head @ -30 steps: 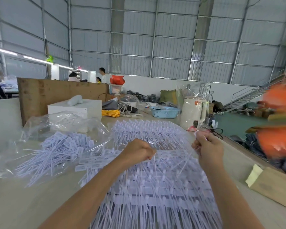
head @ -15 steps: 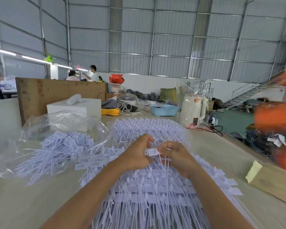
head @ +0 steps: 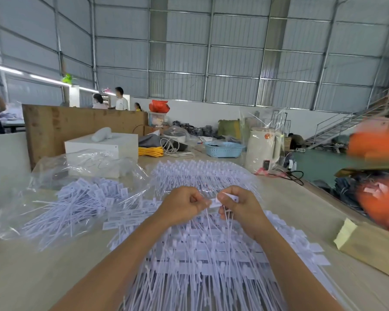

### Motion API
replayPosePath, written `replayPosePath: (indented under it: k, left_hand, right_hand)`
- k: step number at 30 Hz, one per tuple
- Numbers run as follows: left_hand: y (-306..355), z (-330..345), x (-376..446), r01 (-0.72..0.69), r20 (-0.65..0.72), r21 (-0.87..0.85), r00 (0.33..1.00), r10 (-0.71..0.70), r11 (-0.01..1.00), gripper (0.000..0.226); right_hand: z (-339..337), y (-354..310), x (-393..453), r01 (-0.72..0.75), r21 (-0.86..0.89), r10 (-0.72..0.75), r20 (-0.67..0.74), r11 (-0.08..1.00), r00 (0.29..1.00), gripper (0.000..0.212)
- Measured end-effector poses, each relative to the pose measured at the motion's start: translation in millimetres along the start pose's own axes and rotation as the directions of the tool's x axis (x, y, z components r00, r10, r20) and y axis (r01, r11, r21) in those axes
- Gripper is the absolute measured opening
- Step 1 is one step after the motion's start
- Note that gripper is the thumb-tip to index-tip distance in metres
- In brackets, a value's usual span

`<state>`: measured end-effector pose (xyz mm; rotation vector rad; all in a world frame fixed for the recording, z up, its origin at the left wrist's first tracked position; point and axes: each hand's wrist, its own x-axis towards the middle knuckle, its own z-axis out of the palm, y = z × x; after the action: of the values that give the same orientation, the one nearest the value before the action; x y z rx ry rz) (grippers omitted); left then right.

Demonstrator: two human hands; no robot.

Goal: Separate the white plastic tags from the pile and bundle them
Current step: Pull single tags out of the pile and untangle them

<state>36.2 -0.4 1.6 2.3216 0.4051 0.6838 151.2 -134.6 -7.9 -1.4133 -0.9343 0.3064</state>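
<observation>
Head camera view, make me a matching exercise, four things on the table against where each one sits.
Things:
1. blue basket
2. yellow cord
3. clear bag of tags
4. cream kettle

Places:
A. far right, wrapped in clear plastic
B. left of the hands
C. beside the white box, on its right
D. between the cord and the kettle

Pairs: 1-D, 2-C, 3-B, 4-A

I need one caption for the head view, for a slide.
Both hands, left hand and right hand, pinch white tags above the pile.
</observation>
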Motion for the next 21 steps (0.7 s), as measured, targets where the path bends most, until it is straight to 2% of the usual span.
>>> replayPosePath:
  k: [3,9,13,18,21]
  left_hand:
    - [2.6,-2.1,-0.6,0.018,0.044,0.098,0.999,-0.022,0.995,0.028]
    - [3.5,-1.1,-1.8,-0.027,0.007,0.036,1.0,0.027,0.999,0.031]
    - [4.9,0.1,-0.2,-0.003,0.001,-0.018,1.0,0.003,1.0,0.031]
    - [9.2,-0.5,0.1,0.085,0.02,-0.245,0.996,-0.082,0.966,0.035]
    - [10.6,-2.6,0.1,0.155,0.05,-0.336,0.988,-0.147,0.929,0.034]
  right_hand:
    - [0.3,-4.0,-1.6,0.033,0.024,-0.033,0.015,0.999,0.999,0.012]
    - [1.5,-6.4,-7.3,0.036,-0.056,-0.029,0.122,0.998,0.992,0.01]
    - [3.0,-6.9,-6.6,0.069,-0.128,-0.057,0.095,0.989,0.994,0.008]
    - [7.0,-6.5,-4.0,0.092,-0.177,-0.087,0.035,0.98,0.996,0.015]
    - [9.8,-6.7,-3.8,0.137,-0.288,-0.138,0.016,0.948,0.99,0.018]
